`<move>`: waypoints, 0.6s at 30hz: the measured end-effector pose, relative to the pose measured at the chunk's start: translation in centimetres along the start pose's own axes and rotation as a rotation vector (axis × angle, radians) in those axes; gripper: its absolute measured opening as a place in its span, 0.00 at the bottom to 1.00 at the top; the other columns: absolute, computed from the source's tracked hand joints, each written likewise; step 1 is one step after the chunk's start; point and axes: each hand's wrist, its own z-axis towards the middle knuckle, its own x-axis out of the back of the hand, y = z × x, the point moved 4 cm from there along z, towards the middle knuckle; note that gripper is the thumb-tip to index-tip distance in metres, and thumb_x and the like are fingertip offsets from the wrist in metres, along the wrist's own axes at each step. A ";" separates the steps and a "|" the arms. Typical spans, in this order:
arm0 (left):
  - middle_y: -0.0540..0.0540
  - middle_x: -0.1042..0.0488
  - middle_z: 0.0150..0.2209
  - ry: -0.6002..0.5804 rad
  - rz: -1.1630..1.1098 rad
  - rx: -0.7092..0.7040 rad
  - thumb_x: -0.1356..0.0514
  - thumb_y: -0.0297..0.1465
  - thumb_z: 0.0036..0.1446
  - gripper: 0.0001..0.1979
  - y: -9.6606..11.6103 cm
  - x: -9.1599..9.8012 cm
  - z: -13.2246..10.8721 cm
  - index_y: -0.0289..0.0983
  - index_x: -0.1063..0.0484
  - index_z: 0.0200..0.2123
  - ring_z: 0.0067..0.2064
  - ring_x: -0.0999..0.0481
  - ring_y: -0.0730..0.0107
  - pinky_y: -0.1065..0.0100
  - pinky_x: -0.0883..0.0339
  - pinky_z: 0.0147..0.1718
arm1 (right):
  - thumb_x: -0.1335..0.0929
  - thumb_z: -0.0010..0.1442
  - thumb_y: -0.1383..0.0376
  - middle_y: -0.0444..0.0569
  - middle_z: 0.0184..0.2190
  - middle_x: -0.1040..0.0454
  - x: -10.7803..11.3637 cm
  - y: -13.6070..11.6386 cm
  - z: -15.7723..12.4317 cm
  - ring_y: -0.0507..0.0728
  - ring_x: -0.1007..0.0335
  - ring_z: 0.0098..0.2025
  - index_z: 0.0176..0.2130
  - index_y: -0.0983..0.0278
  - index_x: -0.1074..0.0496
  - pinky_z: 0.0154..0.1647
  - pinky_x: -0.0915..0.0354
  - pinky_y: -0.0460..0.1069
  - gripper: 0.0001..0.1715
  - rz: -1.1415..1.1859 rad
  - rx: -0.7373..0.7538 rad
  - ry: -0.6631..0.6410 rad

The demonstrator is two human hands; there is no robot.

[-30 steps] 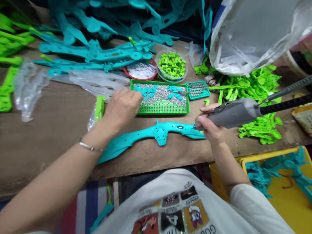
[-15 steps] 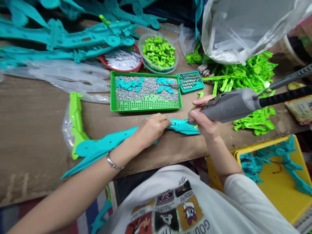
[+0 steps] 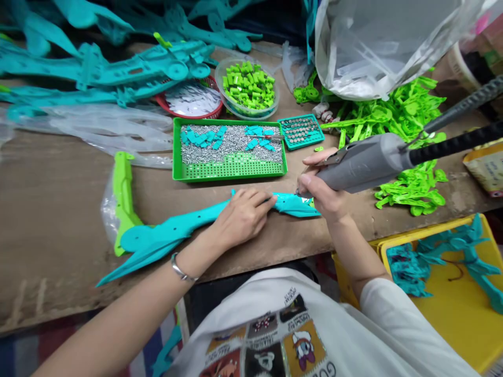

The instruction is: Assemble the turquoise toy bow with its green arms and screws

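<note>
A long teal plastic part (image 3: pixel 173 228) lies along the front of the table, joined at its left end to a bright green bent piece (image 3: pixel 123 204). Across its middle rests my left hand (image 3: pixel 247 214), fingers curled over the part and holding it. My right hand (image 3: pixel 320 183) is wrapped round a grey power screwdriver (image 3: pixel 363 162), tilted with its tip low over the part's right end. Whether the tip touches a screw there I cannot tell. Just behind my hands sits a green tray (image 3: pixel 230 177) of small screws and little teal pieces.
A teal screw holder (image 3: pixel 301 132), a bowl of green pieces (image 3: pixel 248 86) and a red basket (image 3: pixel 192 102) stand behind the tray. Green parts (image 3: pixel 411 191) are heaped at right, near a yellow bin (image 3: pixel 451 327). More teal parts (image 3: pixel 129 63) lie back left.
The view has shifted a little. My right hand and the screwdriver have moved slightly left along the teal part; my left hand stays on it, its fingers slightly repositioned.
</note>
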 end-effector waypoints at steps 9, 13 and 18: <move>0.38 0.23 0.42 -0.027 0.287 0.047 0.47 0.25 0.69 0.16 2.5 -0.5 0.1 0.34 0.27 0.56 0.47 0.26 0.54 0.53 0.32 0.46 | 0.24 0.56 0.55 0.39 0.19 0.30 0.5 -1.0 -0.2 0.52 0.32 0.21 0.34 0.60 0.27 0.28 0.31 0.50 0.14 0.062 0.068 0.013; 0.37 0.22 0.46 0.067 0.325 0.145 0.48 0.21 0.67 0.19 4.2 -1.3 0.4 0.34 0.27 0.57 0.51 0.24 0.54 0.50 0.33 0.58 | 0.24 0.54 0.55 0.37 0.18 0.31 0.3 -1.1 0.2 0.51 0.34 0.20 0.37 0.60 0.27 0.24 0.33 0.49 0.16 0.057 0.054 0.037; 0.40 0.21 0.43 0.068 0.434 0.219 0.48 0.22 0.67 0.17 5.0 -2.0 1.1 0.37 0.24 0.51 0.45 0.23 0.56 0.49 0.32 0.59 | 0.23 0.54 0.57 0.36 0.18 0.31 -0.6 -1.2 0.5 0.51 0.35 0.19 0.39 0.60 0.27 0.23 0.34 0.49 0.16 0.094 0.044 0.032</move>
